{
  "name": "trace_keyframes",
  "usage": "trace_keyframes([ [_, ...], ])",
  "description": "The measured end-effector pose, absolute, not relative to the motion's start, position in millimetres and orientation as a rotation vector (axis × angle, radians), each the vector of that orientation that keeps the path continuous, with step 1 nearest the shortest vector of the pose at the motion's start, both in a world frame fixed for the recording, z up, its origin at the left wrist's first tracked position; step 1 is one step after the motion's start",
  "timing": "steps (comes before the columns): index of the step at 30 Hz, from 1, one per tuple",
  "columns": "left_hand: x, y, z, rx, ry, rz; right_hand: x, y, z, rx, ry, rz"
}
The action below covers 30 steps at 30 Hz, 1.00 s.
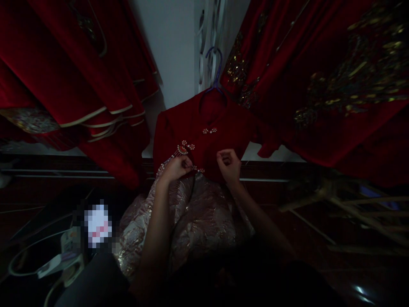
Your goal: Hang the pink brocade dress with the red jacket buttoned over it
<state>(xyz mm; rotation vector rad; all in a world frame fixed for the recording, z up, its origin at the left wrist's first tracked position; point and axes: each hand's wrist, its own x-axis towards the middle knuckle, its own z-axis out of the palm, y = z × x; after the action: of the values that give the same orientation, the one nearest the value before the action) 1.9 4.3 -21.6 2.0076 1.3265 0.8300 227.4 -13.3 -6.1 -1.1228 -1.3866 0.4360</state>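
Observation:
A dark red velvet jacket (223,128) hangs on a blue hanger (214,64) straight ahead, with pearl-like button clasps (209,131) down its front. My left hand (176,168) is closed in a pinch on a beaded clasp (198,169) at the jacket's lower front, just below a larger pearl brooch (184,148). My right hand (228,165) is curled with its fingers bent against the red cloth beside that clasp. A pale pink brocade skirt (198,221) spreads below the jacket, under both forearms.
Red velvet garments with cream trim (96,102) hang at the left. Red garments with gold embroidery (345,85) hang at the right. A white wall (172,47) shows behind. A white appliance with a cord (60,260) lies at the lower left. Wooden sticks (345,204) lie at the right.

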Motion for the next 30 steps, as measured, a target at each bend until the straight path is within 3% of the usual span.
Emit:
trace_keyframes([
  [9,13,7,-31,2.11,1.266,0.652,223,-5,-44,-1.209,-1.915,0.757],
  [24,13,8,-33,2.212,1.326,0.751,219,0,-65,-1.242,-1.955,0.702],
  [30,13,10,-36,2.228,1.277,0.724,223,0,-54,-1.156,-1.888,0.854],
])
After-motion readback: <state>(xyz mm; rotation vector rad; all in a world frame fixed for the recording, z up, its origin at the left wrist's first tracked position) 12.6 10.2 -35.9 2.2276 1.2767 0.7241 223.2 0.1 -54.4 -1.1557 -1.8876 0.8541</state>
